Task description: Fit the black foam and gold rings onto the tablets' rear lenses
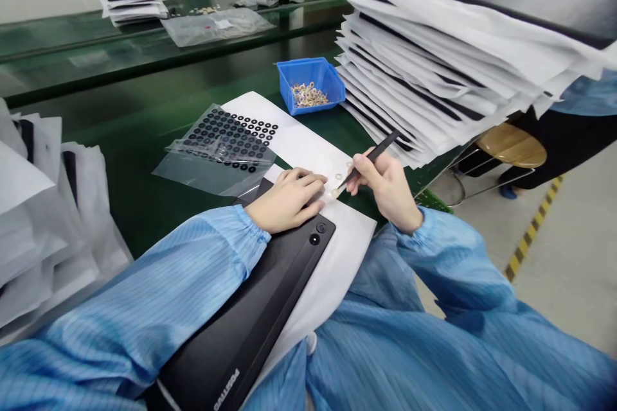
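Observation:
My right hand (pixel 385 186) is closed around black tweezers (pixel 369 160), whose tips point down-left at a small pale ring (pixel 336 193) over white paper (pixel 301 141). Another such ring lies just above it. My left hand (pixel 289 200) rests palm down with its fingers spread, across the upper end of a black tablet (pixel 250 295) that lies back side up. Two round camera lenses (pixel 318 233) show at the tablet's corner. Beyond my left hand, a sheet of black ring stickers (pixel 236 138) with clear film lies partly on the paper.
A blue bin (pixel 311 87) of small beige parts stands behind the paper. Tall stacks of wrapped panels rise at the right (pixel 434 58) and left (pixel 48 218). A plastic bag (pixel 216 26) lies on the back ledge. A wooden stool (pixel 511 144) stands at the right.

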The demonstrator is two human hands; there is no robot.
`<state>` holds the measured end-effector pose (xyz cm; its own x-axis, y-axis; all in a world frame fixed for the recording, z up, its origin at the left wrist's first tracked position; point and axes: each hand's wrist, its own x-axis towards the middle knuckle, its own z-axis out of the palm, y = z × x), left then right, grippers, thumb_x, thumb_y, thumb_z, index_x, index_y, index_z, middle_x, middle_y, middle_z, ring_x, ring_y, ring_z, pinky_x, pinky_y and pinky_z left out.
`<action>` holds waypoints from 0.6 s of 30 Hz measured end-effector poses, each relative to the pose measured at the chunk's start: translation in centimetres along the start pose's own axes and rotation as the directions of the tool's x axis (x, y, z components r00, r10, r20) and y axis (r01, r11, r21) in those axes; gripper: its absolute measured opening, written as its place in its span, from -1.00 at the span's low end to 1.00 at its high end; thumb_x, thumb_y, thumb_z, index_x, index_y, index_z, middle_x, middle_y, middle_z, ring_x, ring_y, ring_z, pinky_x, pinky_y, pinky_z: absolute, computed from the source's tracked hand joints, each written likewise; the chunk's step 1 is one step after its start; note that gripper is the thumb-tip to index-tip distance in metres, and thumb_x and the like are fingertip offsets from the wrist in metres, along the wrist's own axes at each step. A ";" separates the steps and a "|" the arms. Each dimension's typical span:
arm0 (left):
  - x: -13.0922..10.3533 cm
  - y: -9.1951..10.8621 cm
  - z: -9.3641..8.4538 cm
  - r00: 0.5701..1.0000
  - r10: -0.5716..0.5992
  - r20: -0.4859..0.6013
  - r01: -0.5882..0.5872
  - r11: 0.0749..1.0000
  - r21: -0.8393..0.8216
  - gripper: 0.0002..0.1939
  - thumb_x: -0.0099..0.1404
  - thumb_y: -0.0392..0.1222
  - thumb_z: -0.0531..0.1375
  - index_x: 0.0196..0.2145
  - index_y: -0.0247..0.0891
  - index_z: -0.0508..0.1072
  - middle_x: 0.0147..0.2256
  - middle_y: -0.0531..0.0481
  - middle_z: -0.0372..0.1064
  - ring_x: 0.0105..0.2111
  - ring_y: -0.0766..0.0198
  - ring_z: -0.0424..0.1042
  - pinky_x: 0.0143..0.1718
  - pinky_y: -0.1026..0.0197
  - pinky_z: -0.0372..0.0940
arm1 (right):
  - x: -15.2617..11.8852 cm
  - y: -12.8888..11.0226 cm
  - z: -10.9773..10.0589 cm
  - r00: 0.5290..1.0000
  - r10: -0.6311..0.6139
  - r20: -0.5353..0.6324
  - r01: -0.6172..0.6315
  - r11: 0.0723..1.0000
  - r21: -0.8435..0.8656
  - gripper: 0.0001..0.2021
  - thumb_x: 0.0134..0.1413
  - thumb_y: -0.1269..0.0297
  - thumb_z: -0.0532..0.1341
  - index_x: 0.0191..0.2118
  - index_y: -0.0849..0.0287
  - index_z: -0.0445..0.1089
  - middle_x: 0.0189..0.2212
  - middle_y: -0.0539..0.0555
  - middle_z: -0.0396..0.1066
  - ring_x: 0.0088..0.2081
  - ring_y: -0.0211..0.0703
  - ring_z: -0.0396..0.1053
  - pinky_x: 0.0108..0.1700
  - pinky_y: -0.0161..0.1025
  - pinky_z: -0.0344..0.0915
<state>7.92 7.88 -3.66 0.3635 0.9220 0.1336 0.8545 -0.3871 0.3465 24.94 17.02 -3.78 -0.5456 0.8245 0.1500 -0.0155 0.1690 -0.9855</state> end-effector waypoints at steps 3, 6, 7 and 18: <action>-0.9 0.1 0.3 0.993 0.030 -0.111 -0.031 0.999 -0.011 -0.73 0.36 -0.25 -0.05 -0.14 -0.37 0.38 0.07 -0.23 0.32 0.11 -0.07 0.17 0.12 -0.15 0.14 | -2.5 -0.6 1.1 0.996 0.066 0.064 -0.070 0.996 0.053 -0.54 -0.10 -0.16 0.27 -0.42 0.18 0.21 -0.67 -0.06 0.36 -0.67 -0.28 0.35 -0.62 -0.35 0.34; -3.3 1.6 0.7 0.952 -0.038 -0.302 0.012 0.996 -0.089 -0.73 0.36 -0.32 -0.09 -0.12 -0.34 0.36 0.00 -0.25 0.34 0.07 0.07 0.25 0.10 -0.04 0.21 | -4.3 -0.4 2.0 0.990 0.128 0.057 -0.131 0.990 0.053 -0.55 -0.04 -0.16 0.23 -0.43 0.18 0.21 -0.69 -0.04 0.37 -0.68 -0.24 0.37 -0.62 -0.33 0.36; -4.3 2.3 0.8 0.937 -0.090 -0.338 0.045 0.989 -0.139 -0.75 0.36 -0.33 -0.08 -0.12 -0.32 0.35 -0.02 -0.23 0.35 0.04 0.12 0.29 0.08 0.02 0.24 | -4.6 -0.3 2.2 0.990 0.138 0.038 -0.140 0.989 0.044 -0.56 -0.02 -0.15 0.22 -0.44 0.18 0.21 -0.69 -0.03 0.37 -0.67 -0.24 0.37 -0.62 -0.33 0.37; -7.4 5.4 1.1 0.991 -0.068 -0.119 0.068 0.998 -0.004 -0.63 0.28 -0.40 -0.01 -0.01 -0.31 0.42 0.07 -0.30 0.25 0.16 -0.08 0.11 0.10 -0.15 0.19 | -5.1 -0.2 2.1 0.989 0.141 -0.044 -0.143 0.989 -0.045 -0.65 0.08 -0.06 0.19 -0.42 0.14 0.20 -0.70 -0.03 0.37 -0.67 -0.24 0.37 -0.59 -0.33 0.38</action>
<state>10.24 -1.02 -3.83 0.2574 0.9411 0.2191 0.8759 -0.3230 0.3585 25.93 11.62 -4.49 -0.5051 0.8630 0.0131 0.1005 0.0738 -0.9922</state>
